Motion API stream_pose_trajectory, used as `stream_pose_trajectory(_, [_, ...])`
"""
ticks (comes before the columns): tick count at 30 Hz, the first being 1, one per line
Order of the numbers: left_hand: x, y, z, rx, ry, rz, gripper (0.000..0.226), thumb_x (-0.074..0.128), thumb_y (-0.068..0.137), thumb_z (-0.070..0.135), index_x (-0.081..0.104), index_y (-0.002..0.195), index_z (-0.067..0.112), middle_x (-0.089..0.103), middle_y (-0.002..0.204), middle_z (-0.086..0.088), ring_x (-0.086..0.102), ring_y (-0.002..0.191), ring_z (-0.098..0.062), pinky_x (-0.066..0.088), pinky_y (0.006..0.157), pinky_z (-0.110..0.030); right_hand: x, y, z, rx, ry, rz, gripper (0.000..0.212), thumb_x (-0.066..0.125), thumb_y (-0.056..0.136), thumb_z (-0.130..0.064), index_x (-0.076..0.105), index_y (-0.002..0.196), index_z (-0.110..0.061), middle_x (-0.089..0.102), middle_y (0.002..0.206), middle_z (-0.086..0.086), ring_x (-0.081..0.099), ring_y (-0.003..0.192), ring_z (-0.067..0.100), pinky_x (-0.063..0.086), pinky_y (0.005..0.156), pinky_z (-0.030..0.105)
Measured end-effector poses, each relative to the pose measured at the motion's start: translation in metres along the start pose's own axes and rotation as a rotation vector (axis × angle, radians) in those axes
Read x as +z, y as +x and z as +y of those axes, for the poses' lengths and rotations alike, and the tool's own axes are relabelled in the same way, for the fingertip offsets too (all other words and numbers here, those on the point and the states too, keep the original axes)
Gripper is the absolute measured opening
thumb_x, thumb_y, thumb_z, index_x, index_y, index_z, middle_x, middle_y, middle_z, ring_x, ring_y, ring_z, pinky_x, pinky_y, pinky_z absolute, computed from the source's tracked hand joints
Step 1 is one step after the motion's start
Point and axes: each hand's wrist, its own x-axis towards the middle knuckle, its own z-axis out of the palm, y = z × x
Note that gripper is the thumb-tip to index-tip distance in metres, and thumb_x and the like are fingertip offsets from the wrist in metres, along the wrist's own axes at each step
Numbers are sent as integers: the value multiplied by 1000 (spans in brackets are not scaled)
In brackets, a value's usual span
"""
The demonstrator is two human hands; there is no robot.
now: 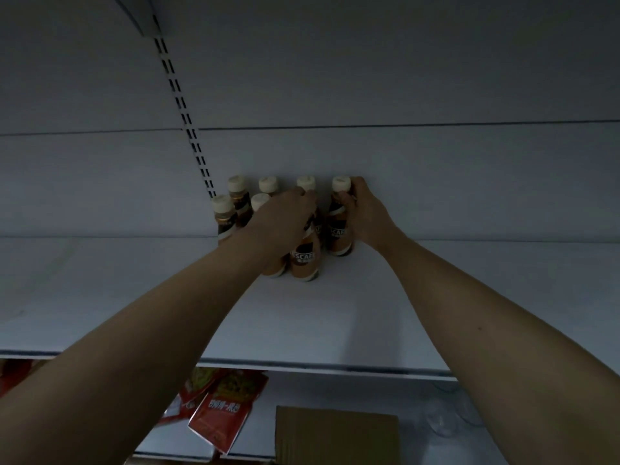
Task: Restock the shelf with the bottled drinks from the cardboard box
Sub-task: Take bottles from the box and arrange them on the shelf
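Observation:
Several brown coffee bottles with cream caps stand at the back of the white shelf (369, 313), near the rear wall. My left hand (285, 223) reaches over the group and grips the top of a front bottle (304, 260), hiding its cap. My right hand (365, 213) is wrapped around the rightmost bottle (339, 236), which stands upright on the shelf with its cap showing. More bottles (225, 216) stand to the left, untouched. A corner of the cardboard box (335, 434) shows at the bottom, below the shelf.
A slotted upright rail (188, 129) runs up the back wall left of the bottles. Red snack packets (221, 414) lie on the lower shelf beside the box. The shelf's front edge (302, 365) crosses the view below my forearms.

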Motion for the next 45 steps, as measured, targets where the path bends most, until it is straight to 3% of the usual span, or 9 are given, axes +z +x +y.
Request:
stream_pose_trajectory(6, [-16,-4,7,-52,15,-63,46,60,88,19,42,129,9,52,124,-14,53,107,-31,39,70,-37,-20,-6,-22,65,-141,-107,48,52,97,-29,33,133,-4,53,131,21,56,116,37,46,98,49])
stream_pose_trajectory(9, [-23,-9,8,-61,56,-37,56,59,89,27,39,138,8,46,137,-15,40,127,-32,41,97,-45,-30,-14,-35,12,-312,-67,55,51,96,-37,32,137,-7,48,132,20,54,114,37,47,95,50])
stream_pose_trajectory(12, [-31,-14,13,-87,55,49,52,55,91,34,45,135,8,48,137,-14,37,130,-32,31,108,-45,-40,-23,-51,-46,-411,-53,42,49,95,-38,42,127,-11,55,121,16,55,105,34,49,88,47])
stream_pose_trajectory(19, [-52,-28,28,-206,-8,198,42,45,90,45,58,112,12,55,113,-12,45,110,-32,34,83,-40,-57,-52,-92,-47,-529,-45,32,48,92,-41,61,79,-15,65,81,4,62,78,26,46,66,32])
stream_pose_trajectory(26, [-56,-67,45,-274,-231,317,36,47,86,50,65,91,20,60,83,-1,56,82,-23,37,59,-28,-58,-96,-120,-73,-498,-45,41,48,89,-40,40,52,-24,58,67,0,57,65,25,33,52,27])
stream_pose_trajectory(29, [-48,-96,54,-304,-307,281,30,49,85,43,64,82,18,62,70,1,60,67,-22,43,53,-28,-51,-123,-122,-82,-475,-31,44,49,87,-43,41,52,-20,54,61,-2,53,61,22,33,52,27])
stream_pose_trajectory(33, [-23,-141,59,-348,-466,213,31,49,85,50,64,89,24,66,83,4,61,76,-20,53,66,-36,-36,-162,-107,-56,-380,-62,41,50,88,-44,52,60,-15,60,62,4,58,63,24,42,58,30])
stream_pose_trajectory(41, [51,-208,79,-450,-543,33,19,52,87,43,62,92,28,66,79,11,62,69,-9,51,59,-30,9,-230,-48,108,-285,-175,39,51,91,-41,52,70,-8,61,69,11,59,66,28,44,60,33])
stream_pose_trajectory(45, [99,-231,92,-492,-563,-127,20,53,88,39,63,94,23,68,84,1,63,74,-18,51,60,-34,35,-262,-10,227,-275,-298,40,52,92,-37,47,62,-11,49,58,7,52,56,24,39,57,31])
